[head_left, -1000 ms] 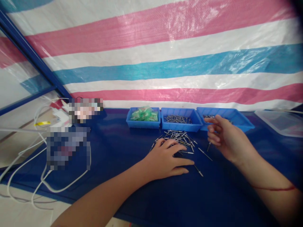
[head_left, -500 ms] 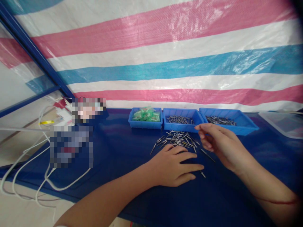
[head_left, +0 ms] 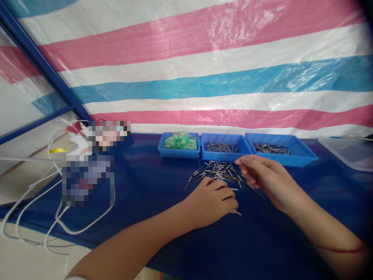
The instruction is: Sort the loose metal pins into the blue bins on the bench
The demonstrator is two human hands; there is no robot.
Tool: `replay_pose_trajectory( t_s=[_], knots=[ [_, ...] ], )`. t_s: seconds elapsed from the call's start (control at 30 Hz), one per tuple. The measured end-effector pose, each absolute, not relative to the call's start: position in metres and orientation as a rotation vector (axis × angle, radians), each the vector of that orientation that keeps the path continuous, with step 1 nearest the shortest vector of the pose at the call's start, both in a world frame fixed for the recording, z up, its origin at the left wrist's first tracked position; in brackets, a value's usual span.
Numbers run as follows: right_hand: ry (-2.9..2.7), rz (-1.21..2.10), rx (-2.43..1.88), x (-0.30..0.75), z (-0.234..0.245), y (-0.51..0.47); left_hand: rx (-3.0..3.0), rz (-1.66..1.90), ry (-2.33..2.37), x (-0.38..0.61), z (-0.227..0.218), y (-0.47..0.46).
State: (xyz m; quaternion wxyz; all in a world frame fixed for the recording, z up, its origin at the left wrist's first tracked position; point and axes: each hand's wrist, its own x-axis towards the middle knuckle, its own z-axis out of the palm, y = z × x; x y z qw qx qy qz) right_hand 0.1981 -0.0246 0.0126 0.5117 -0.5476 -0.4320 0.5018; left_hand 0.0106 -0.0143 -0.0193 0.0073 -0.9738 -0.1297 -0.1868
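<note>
A loose pile of blind rivets (head_left: 220, 170) lies on the dark blue table in front of the bins. My left hand (head_left: 214, 200) rests palm down at the near edge of this pile, fingers curled in. The tip of one rivet (head_left: 238, 212) pokes out from under those fingers; the palm is hidden. Just right of the pile, my right hand (head_left: 264, 177) is held with thumb and fingertips pinched together, close to the front of the middle bin. Whatever is in the pinch is too small to make out. A single rivet (head_left: 258, 192) lies partly behind this hand.
Three blue bins stand in a row: one with green packets (head_left: 180, 140), a middle bin (head_left: 223, 156) and a right bin (head_left: 303, 153), both with metal pieces. A clear plastic container (head_left: 346, 153) is far right. White cables (head_left: 84, 233) run across the left side.
My left hand's spread fingers have curled in, drawing the stray rivet leftward toward the palm. My right hand has shifted slightly left, toward the pile.
</note>
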Motion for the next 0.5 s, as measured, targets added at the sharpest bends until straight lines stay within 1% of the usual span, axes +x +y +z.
replay_pose_trajectory(
  t_s=[0.1,0.23,0.3,0.37,0.5],
  knots=[
    [-1.179,1.147,-1.396,0.197,0.014,-0.026,-3.024,-0.595,-0.519,0.011,-0.015,-0.014],
    [-1.591,1.116,-1.393,0.191,0.017,-0.031,-3.082,-0.735,-0.874,0.005,-0.004,-0.008],
    [-1.71,1.117,-1.336,0.187,0.018,-0.034,-3.168,-0.884,-0.981,0.002,0.0,-0.005],
    [-1.713,1.126,-1.323,0.183,0.018,-0.036,-3.25,-1.082,-1.114,0.0,0.002,-0.002],
    [-1.68,1.178,-1.345,0.179,0.017,-0.036,-3.242,-1.524,-1.516,0.002,0.0,-0.002]
  ],
)
